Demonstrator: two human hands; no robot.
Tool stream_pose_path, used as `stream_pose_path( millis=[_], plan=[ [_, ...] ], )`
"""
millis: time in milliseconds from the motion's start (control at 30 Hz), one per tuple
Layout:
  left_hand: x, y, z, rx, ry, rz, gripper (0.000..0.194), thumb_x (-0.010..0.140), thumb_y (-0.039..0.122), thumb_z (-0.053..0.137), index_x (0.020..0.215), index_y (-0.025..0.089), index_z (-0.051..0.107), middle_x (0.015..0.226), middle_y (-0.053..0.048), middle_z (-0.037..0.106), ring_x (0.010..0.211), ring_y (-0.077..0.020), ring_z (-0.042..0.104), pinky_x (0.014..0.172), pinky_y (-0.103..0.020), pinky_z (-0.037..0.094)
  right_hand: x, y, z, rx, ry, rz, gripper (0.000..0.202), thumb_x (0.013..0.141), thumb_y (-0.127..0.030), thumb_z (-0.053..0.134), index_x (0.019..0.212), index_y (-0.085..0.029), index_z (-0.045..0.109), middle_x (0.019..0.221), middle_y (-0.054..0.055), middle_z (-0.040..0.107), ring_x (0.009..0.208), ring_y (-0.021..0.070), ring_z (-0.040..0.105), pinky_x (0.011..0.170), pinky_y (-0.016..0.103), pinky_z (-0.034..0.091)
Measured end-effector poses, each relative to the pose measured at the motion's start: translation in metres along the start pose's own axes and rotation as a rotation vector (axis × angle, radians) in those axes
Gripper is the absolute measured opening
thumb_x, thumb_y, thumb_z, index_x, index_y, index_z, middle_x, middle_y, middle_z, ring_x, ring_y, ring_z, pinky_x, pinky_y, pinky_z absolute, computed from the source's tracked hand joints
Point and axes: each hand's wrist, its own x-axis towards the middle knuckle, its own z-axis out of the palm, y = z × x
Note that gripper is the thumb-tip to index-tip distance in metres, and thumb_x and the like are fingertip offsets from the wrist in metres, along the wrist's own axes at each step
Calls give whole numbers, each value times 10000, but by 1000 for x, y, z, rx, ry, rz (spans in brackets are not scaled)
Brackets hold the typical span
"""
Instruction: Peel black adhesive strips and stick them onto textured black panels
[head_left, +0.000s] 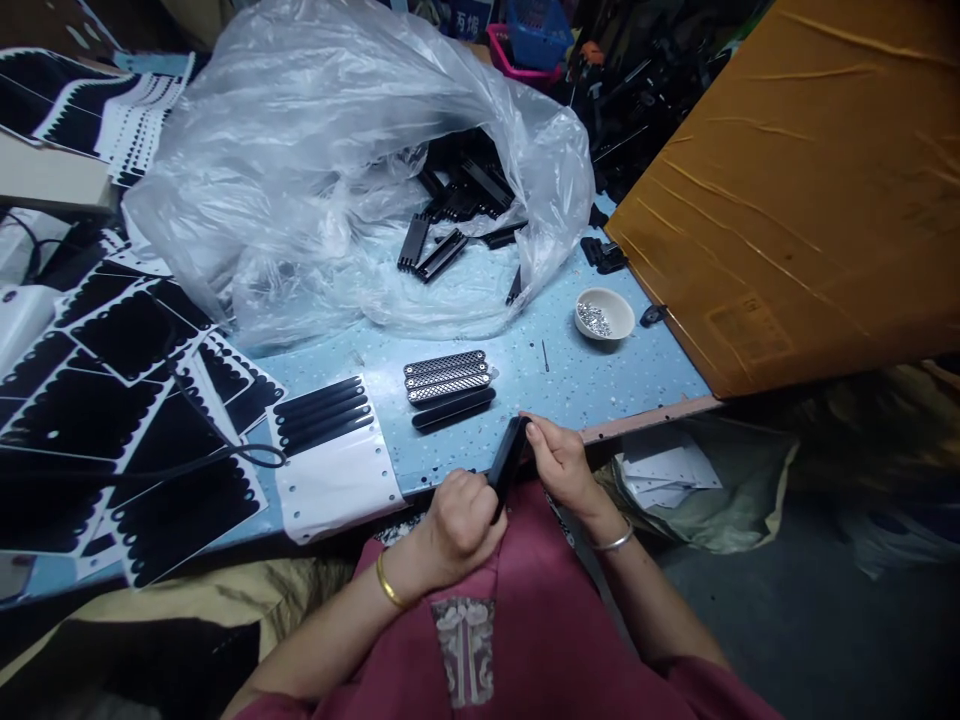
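A slim black bar-shaped part slants between my two hands at the table's front edge. My left hand is closed around its lower end. At the upper end, the fingers of my right hand grip it with the thumb along its side. Just beyond lie several similar parts with a silver cross-hatched face, placed in a stack-like row. A plain black part rests in front of them. Left of these is a white backing sheet bearing several black rounded strips.
A large clear plastic bag holds black parts. A white bowl contains small metal pieces, near a thin dark pin. Sheets of black strips cover the left side. A taped brown carton stands right.
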Motion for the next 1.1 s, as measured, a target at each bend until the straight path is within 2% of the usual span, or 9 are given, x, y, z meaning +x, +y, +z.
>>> stream_pose_path(
  millis=[167,300,600,700,800,867,933,1033,1100],
  plan=[
    [-5,-31,-21,56,-49,-84,205,884,145,475,691,208,446,631,-28,511,599,-176,445,589,-324,339,9,3,3,78,-202,56,376,991,-417,359,997,-184,654,541,5,634,488,162,607,537,276,506],
    [-8,-55,-34,302,-73,-128,197,874,173,507,681,201,477,630,-52,549,597,-202,482,582,-338,349,20,9,14,-192,-207,-95,368,987,-366,334,756,-209,574,619,35,619,576,159,593,588,267,449],
    [-12,-66,-46,443,-132,-267,169,898,291,559,777,172,567,688,-70,607,647,-223,565,611,-338,413,20,19,17,-344,-156,-173,279,960,-265,397,872,-185,649,732,73,690,666,190,655,622,276,469],
    [-21,-63,-66,345,-71,-277,196,909,359,573,886,166,600,731,-71,644,692,-217,603,658,-333,449,5,9,17,-302,-76,-260,239,948,-248,447,849,-186,656,700,61,675,630,175,636,600,276,466],
    [-48,-67,-91,405,108,-362,337,830,426,679,1040,168,622,935,-126,706,883,-272,662,783,-378,472,-9,-18,25,-209,-198,-400,222,946,-196,459,843,-188,656,647,38,632,581,155,589,577,277,460],
    [-74,-68,-102,492,145,-454,584,737,517,744,1179,161,605,1160,-192,672,1112,-378,611,906,-468,445,-14,-40,37,-126,-319,-515,212,939,-147,452,889,-177,656,656,39,629,606,163,585,593,290,475],
    [-102,-65,-105,515,53,-539,751,683,577,757,1278,159,574,1292,-223,607,1264,-457,490,972,-557,393,-15,-59,56,-48,-411,-633,215,919,-101,451,980,-157,649,748,68,664,710,187,615,652,316,509],
    [-132,-48,-95,492,-86,-610,652,776,424,710,1345,156,539,1371,-213,554,1362,-459,375,1006,-598,358,-9,-75,97,0,-468,-802,298,879,-60,463,1125,-117,621,999,147,691,975,239,627,816,379,534],
    [-142,-32,-86,491,-72,-649,550,826,244,637,1358,151,531,1392,-196,541,1398,-425,337,1034,-593,347,-3,-78,131,-56,-461,-873,348,864,-77,483,1190,-83,604,1148,195,662,1130,287,580,915,439,504]
  ],
)
